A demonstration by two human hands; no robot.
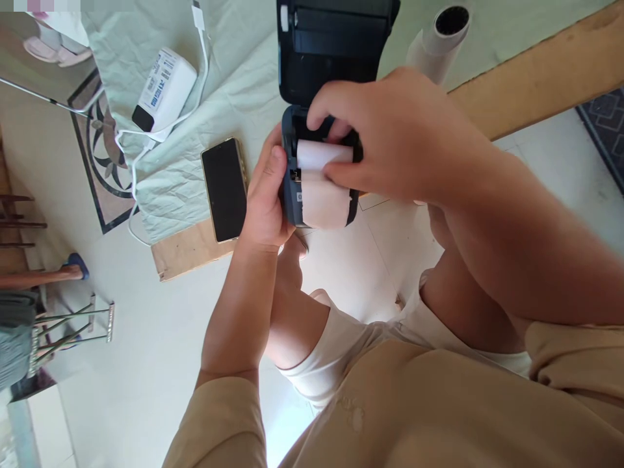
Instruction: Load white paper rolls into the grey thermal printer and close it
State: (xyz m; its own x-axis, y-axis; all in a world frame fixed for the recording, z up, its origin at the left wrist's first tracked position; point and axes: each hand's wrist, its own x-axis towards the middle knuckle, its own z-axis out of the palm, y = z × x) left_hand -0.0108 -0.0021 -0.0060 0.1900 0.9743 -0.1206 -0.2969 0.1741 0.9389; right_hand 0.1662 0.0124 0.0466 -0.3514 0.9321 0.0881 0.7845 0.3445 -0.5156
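Note:
A dark portable label printer (pixel 288 195) is held up near the table edge with its black lid (pixel 336 39) swung back. My left hand (pixel 267 195) is wrapped round the printer's left side, thumb along the casing. Inside the bay sits a white paper roll (pixel 316 153), and its loose paper strip (pixel 325 205) hangs over the front edge. My right hand (pixel 390 136) reaches in from the right, thumb on the front of the roll and curled fingers behind it. Those fingertips are partly hidden in the bay.
Left of the printer a black-screened phone (pixel 225 190) lies on the table's green cloth (pixel 244 84). Farther back are a white box (pixel 170 84) and a white cable (pixel 202 65). A cardboard-like tube (pixel 436 49) stands at right, by the wooden edge (pixel 536 71). Another person's leg (pixel 39 279) shows at far left.

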